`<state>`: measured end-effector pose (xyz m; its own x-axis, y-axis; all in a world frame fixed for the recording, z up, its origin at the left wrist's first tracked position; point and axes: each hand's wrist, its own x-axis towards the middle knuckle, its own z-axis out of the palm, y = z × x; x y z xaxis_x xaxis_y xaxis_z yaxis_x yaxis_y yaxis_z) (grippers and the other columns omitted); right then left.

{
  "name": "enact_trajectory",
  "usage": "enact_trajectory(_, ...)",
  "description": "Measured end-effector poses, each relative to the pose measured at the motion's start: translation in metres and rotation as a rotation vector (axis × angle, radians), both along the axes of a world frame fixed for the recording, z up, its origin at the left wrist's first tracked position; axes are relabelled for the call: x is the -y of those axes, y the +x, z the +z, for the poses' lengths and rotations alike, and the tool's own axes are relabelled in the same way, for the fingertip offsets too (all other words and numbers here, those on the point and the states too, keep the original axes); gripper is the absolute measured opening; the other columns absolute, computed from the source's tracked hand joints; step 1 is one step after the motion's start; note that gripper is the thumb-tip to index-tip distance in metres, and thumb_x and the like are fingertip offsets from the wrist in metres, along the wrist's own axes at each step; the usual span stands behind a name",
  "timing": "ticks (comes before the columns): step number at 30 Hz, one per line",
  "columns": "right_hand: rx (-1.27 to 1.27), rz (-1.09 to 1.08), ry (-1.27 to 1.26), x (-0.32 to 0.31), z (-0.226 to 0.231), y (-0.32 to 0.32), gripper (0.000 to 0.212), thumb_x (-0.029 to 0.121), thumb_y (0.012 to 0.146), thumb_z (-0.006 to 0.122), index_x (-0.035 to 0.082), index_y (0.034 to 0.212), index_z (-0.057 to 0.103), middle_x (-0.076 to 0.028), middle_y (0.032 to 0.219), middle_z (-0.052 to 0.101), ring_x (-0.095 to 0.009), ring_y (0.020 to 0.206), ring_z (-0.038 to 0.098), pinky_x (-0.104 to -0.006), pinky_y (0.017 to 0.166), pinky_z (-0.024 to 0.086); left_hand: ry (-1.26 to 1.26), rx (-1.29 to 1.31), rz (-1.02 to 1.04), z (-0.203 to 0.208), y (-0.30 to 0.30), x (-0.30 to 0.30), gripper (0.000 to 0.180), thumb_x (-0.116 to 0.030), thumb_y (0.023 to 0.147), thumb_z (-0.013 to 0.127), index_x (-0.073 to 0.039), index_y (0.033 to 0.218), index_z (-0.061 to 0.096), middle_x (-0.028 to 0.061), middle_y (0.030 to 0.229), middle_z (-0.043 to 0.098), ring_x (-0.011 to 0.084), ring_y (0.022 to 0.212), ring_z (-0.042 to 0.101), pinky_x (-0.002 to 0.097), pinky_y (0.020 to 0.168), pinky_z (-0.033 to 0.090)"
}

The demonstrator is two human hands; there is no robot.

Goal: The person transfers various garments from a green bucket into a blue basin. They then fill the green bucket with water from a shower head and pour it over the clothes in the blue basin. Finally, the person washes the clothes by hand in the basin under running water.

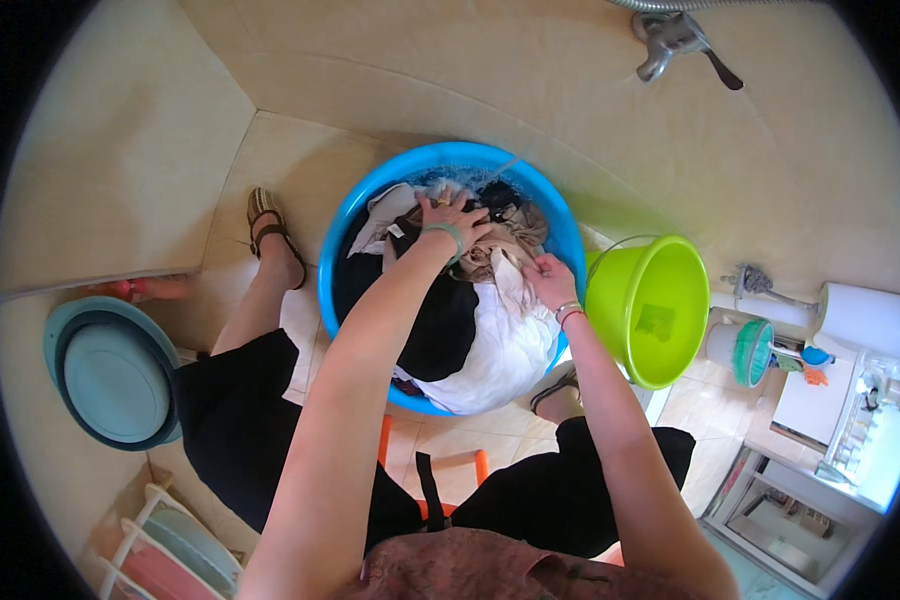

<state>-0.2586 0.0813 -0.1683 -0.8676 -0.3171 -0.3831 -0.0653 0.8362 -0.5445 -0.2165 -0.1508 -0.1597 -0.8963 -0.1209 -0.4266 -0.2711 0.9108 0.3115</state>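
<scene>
A round blue basin (330, 262) in front of me is heaped with wet clothes, with some water showing at its far side. My left hand (452, 215) lies with fingers spread on a beige garment (505, 235) near the middle of the pile. At the basin's right side, the fingers of my right hand (553, 282) are closed on the edge of a white garment (510, 278). Black cloth (440, 335) and a larger white cloth (500, 350) fill the near part of the basin. What lies beneath them is hidden.
A lime-green bucket (665, 315) with a wire handle stands right of the basin. Above it, a metal tap (665, 40) juts from the wall. Grey-blue tubs (120, 380) are at the left, near a white rack (135, 535). My feet flank the basin.
</scene>
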Motion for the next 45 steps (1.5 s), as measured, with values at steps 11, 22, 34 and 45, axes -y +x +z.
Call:
enact_trajectory(11, 0.336, -0.303, -0.718, 0.026, 0.173, -0.016, 0.006, 0.010, 0.078, 0.063, 0.008, 0.076, 0.058, 0.005, 0.070, 0.053, -0.004, 0.066, 0.049, -0.0186, 0.059, 0.037, 0.030, 0.272, -0.274, -0.040, 0.011, -0.002, 0.044, -0.037, 0.094, 0.027, -0.030, 0.136, 0.039, -0.0048, 0.136, 0.046, 0.0249, 0.124, 0.044, 0.0603, 0.102, 0.016)
enact_trajectory(22, 0.469, -0.135, -1.209, 0.062, 0.197, -0.007, 0.011, 0.002, 0.071, 0.056, 0.007, 0.077, 0.049, 0.001, 0.076, 0.051, -0.008, 0.073, 0.050, -0.0211, 0.064, 0.040, 0.893, -0.663, 0.469, -0.011, 0.033, -0.007, 0.065, -0.026, 0.082, 0.063, -0.021, 0.139, 0.032, 0.0078, 0.143, 0.031, 0.0239, 0.131, 0.032, 0.0483, 0.108, 0.019)
enact_trajectory(34, -0.185, 0.237, -0.419, 0.110, -0.002, -0.030, 0.044, 0.019, 0.082, 0.059, 0.017, 0.124, 0.051, -0.014, 0.109, 0.052, -0.033, 0.103, 0.054, -0.0402, 0.084, 0.048, 1.809, -0.440, 0.994, -0.052, 0.019, -0.004, 0.059, -0.009, 0.089, 0.057, -0.017, 0.140, 0.028, 0.0068, 0.132, 0.044, 0.0243, 0.117, 0.046, 0.0384, 0.095, 0.042)
enact_trajectory(45, -0.229, 0.354, 0.316, 0.134, -0.067, -0.015, 0.027, 0.018, 0.085, 0.050, 0.015, 0.111, 0.052, -0.012, 0.111, 0.050, -0.032, 0.088, 0.063, -0.0406, 0.070, 0.053, 1.700, -0.182, 1.215, -0.090, 0.012, -0.007, 0.067, 0.001, 0.086, 0.052, -0.018, 0.143, 0.023, 0.0126, 0.126, 0.049, 0.0286, 0.107, 0.053, 0.0441, 0.089, 0.045)
